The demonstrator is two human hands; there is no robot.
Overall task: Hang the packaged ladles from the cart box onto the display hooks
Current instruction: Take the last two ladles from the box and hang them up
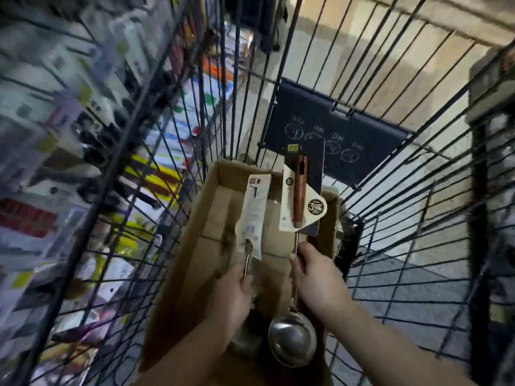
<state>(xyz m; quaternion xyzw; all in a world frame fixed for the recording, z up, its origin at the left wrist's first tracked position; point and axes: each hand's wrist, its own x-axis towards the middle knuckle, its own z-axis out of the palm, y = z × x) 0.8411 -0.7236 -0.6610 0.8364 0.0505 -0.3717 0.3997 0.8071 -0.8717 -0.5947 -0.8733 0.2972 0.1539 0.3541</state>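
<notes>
Above the cardboard box (181, 274) in the wire cart (390, 218), a pale-carded ladle (252, 215) is gripped by its metal shaft in the left hand (231, 296), and a wooden-handled ladle (299, 196) likewise in the right hand (312, 277).

The wood-handled ladle (299, 190) has a smooth reddish-brown wooden grip, a thin bright metal stem and a polished, mirror-glossy steel bowl (292, 341); its backing card (316, 174) is matt paper — cream in front, dark behind. The second ladle (252, 215) wears a pale matt paper sleeve over a shiny metal stem. The cardboard box (211, 218) is brown, dull and rough-looking, while the cart (113, 179) is thin dark-coated metal wire — with a matt dark plastic panel (362, 146) clipped to it.
</notes>
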